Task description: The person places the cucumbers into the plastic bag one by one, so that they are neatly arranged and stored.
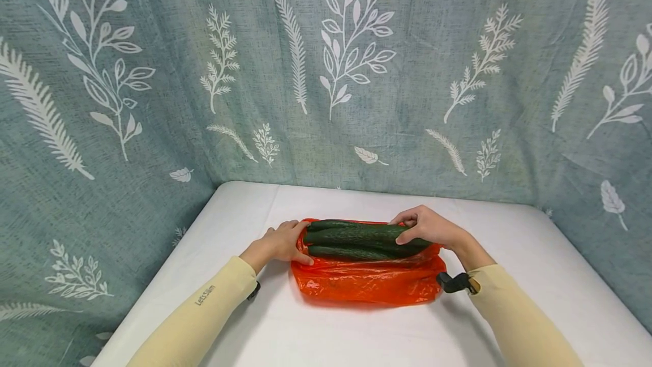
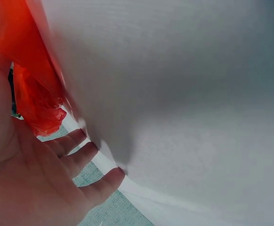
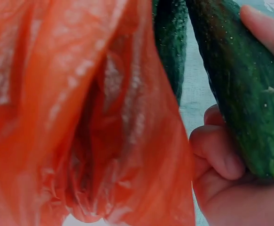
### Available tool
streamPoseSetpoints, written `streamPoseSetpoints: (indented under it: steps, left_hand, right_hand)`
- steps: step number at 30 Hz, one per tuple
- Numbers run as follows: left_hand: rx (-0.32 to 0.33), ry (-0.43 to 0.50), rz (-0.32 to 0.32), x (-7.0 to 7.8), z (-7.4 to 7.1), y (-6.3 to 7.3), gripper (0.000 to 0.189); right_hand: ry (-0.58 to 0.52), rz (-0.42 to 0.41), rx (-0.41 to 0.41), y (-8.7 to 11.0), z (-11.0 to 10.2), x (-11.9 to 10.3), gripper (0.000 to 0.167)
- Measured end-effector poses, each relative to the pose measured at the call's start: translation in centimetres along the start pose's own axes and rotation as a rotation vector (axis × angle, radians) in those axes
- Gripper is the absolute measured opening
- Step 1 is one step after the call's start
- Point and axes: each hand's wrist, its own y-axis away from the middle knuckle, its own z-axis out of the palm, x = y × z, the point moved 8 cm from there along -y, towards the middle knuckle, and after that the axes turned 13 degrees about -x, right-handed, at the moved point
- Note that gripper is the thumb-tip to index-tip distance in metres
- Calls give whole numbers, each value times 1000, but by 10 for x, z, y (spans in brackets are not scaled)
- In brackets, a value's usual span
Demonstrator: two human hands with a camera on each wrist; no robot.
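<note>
Several long dark-green cucumbers lie side by side in a crumpled red plastic bag (image 1: 367,285), its top spread so they show. My right hand (image 1: 432,226) grips the right end of one cucumber (image 1: 356,235), thumb on the near side. In the right wrist view, the fingers curl round this cucumber (image 3: 242,89), beside the bag's red film (image 3: 141,136). At the bag's left end is my left hand (image 1: 282,242), thumb and forefinger spread against the rim. Its other fingers reach out fairly straight near the white surface in the left wrist view.
The bag lies on a white-covered table (image 1: 326,336). A grey-green curtain (image 1: 305,146) with white leaf patterns hangs behind and at the sides. A black strap (image 1: 455,282) sticks out at the right sleeve's cuff, close to the bag.
</note>
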Motion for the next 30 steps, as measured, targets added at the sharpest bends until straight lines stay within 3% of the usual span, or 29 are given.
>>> streamPoseSetpoints:
  steps: [17, 24, 30]
  left_hand:
    - [1, -6, -2, -1, 1, -2, 108]
    - [-15, 4, 3, -1, 1, 0, 107]
    - [-21, 11, 29, 1, 0, 3, 108]
  right_hand:
    - [108, 87, -22, -4, 10, 11, 51]
    - [211, 67, -14, -4, 15, 0, 48]
    - [230, 68, -10, 1, 19, 1, 48]
